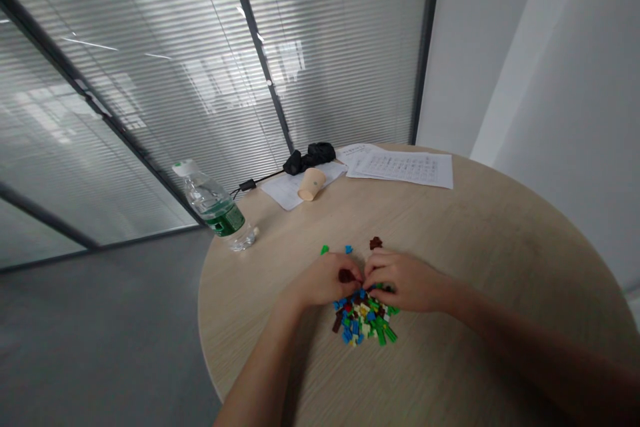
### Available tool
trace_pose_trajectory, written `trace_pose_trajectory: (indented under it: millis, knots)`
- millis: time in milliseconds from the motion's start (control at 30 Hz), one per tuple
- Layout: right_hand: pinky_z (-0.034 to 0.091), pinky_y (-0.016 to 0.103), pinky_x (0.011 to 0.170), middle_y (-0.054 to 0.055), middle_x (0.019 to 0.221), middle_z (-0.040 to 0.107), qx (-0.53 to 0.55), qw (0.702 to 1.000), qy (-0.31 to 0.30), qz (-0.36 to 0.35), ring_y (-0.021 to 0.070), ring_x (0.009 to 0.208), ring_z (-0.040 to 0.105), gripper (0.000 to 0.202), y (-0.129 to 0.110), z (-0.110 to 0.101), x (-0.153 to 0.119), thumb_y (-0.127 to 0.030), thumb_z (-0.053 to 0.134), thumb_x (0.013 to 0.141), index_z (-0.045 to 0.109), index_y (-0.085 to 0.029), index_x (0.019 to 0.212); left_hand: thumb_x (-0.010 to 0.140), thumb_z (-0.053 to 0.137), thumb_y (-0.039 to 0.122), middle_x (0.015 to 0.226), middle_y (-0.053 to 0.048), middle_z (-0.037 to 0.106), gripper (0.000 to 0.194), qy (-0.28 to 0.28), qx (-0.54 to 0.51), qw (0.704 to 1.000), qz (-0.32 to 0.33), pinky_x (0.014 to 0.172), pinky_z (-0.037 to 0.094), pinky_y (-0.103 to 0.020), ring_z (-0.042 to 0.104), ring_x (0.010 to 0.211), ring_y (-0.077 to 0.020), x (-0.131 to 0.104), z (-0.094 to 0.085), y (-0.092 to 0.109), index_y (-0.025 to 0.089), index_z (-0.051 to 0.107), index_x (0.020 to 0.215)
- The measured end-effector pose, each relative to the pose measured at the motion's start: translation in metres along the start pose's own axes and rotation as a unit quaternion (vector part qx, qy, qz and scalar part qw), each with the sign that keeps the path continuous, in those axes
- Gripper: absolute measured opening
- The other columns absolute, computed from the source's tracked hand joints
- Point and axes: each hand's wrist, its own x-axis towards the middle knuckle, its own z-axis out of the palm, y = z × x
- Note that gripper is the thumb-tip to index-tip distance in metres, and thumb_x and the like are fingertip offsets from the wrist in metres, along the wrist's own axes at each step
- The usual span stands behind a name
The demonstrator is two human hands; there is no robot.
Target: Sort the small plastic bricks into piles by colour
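A pile of small coloured bricks [364, 317], mostly green, blue, brown and yellow, lies on the round wooden table [465, 227]. At its upper left edge my left hand [333, 278] has its fingers curled in a pinch, with a dark brown piece [346, 275] between them. My right hand [395, 279] meets it from the right, fingers bent and close together above the pile; whatever its fingertips hold is too small to make out. Beyond the hands lie a separate green brick [325, 249], a blue brick [349, 249] and a dark brown brick [375, 243].
A plastic bottle [215, 207] with a green label stands at the table's left edge. Farther back are a beige paper cup [311, 184] on its side, a black bundled item [320, 154] with a cable, and printed sheets [405, 167]. Blinds-covered glass stands behind the table.
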Motion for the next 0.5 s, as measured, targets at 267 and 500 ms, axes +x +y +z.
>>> trace_pose_trajectory:
  millis: [267, 500]
  knots:
    - [0.043, 0.028, 0.077, 0.003, 0.082, 0.065, 0.011, 0.999, -0.036, 0.001, 0.0147, 0.081, 0.056, 0.012, 0.0036, -0.0039, 0.0004, -0.018, 0.056, 0.082, 0.069, -0.017, 0.08, 0.068, 0.054, 0.011, 0.075, 0.0, 0.065, 0.019, -0.018, -0.027, 0.999, 0.002, 0.062, 0.042, -0.02, 0.055, 0.064, -0.0097, -0.0021, -0.0003, 0.0015, 0.016, 0.068, 0.079]
    - [0.043, 0.028, 0.075, 0.005, 0.08, 0.063, 0.026, 0.999, -0.024, 0.014, 0.0149, 0.079, 0.055, 0.016, 0.0021, -0.0038, 0.0019, -0.021, 0.052, 0.085, 0.065, -0.015, 0.079, 0.069, 0.051, 0.012, 0.069, 0.001, 0.063, 0.02, -0.019, -0.023, 1.0, -0.008, 0.058, 0.04, -0.02, 0.052, 0.059, -0.0092, -0.0017, -0.0003, 0.0016, 0.015, 0.068, 0.08]
